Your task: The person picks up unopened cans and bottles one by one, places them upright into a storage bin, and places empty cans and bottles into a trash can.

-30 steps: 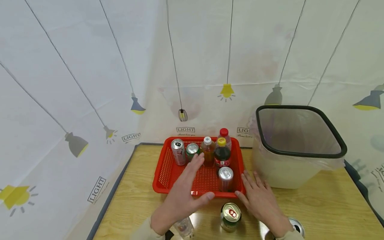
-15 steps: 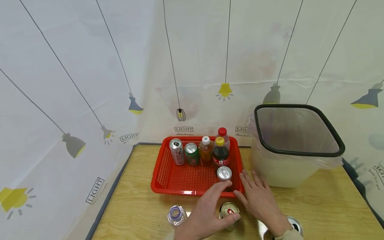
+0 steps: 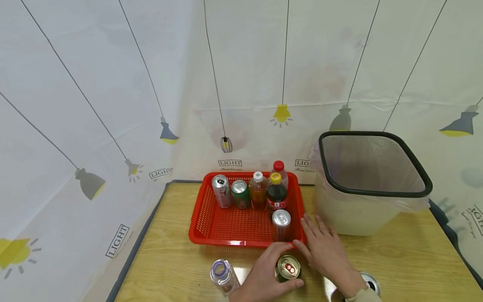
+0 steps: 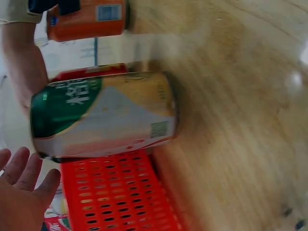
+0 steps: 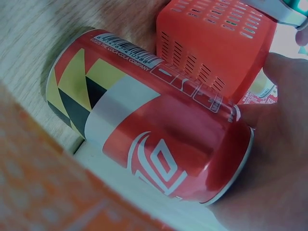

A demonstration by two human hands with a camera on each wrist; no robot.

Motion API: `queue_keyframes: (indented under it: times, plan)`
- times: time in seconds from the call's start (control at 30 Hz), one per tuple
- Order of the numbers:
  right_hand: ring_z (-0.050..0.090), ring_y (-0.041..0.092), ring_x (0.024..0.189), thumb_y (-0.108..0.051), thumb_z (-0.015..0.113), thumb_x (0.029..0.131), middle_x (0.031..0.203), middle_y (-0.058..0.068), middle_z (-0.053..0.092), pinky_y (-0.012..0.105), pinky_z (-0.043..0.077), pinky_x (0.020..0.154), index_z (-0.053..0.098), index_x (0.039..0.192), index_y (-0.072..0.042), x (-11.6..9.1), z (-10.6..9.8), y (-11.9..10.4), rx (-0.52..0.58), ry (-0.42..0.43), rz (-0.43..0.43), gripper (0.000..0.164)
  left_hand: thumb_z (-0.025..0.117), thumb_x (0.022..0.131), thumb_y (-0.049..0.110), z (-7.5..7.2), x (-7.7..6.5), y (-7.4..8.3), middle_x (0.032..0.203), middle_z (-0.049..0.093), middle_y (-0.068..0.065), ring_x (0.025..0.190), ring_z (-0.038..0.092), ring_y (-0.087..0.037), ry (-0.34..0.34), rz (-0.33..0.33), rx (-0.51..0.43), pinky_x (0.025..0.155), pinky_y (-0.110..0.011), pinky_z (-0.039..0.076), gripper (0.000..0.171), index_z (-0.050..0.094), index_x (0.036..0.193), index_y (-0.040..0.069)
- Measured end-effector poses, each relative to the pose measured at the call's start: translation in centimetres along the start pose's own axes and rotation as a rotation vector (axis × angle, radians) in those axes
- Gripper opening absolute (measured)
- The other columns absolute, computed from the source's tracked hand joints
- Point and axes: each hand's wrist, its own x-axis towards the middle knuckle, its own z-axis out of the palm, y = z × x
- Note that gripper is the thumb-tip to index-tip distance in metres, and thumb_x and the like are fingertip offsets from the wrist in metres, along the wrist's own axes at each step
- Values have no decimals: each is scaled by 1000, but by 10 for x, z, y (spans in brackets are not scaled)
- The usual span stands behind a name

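My left hand (image 3: 260, 277) is spread around a green and gold can (image 3: 288, 267) standing on the table in front of the basket. In the left wrist view its fingers (image 4: 24, 171) are near the can's top, with a small gap to it. Its thumb does not show there. My right hand (image 3: 326, 249) rests with extended fingers on the right front corner of the red basket (image 3: 222, 242). By the right wrist stands a can with an opened top (image 3: 371, 283); the right wrist view shows a red Coca-Cola can (image 5: 187, 130) close to that hand.
In the basket are a silver-topped can (image 3: 281, 224), a green can (image 3: 240, 194), a tall pink-white can (image 3: 221, 191) and several bottles, one a dark cola bottle (image 3: 276, 195). A clear bottle (image 3: 224, 275) stands left of my left hand. A lined bin (image 3: 347, 214) is at right.
My left hand has moved from over the basket's front down and right to the green and gold can. The right hand stays at the basket's corner.
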Motion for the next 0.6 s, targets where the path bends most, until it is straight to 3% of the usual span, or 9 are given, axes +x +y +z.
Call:
queue_keyframes:
  times: [0.3,0.6]
  plan:
    - [36,46,148,-47,59,103,160,19,43,71,34,110,51,151,-1,0,0,1,14,-14,5,67,88,84,37,14,-6,-13,140,58,-3,127,57,-11,-21,-40,-61,104,-32,50,79,50,147,9]
    - [36,46,147,-47,60,103,160,19,43,71,33,110,52,150,-1,0,0,0,15,-23,14,67,90,80,44,27,-12,-26,144,57,-1,130,56,-13,-132,-217,-143,106,-34,49,90,45,152,15]
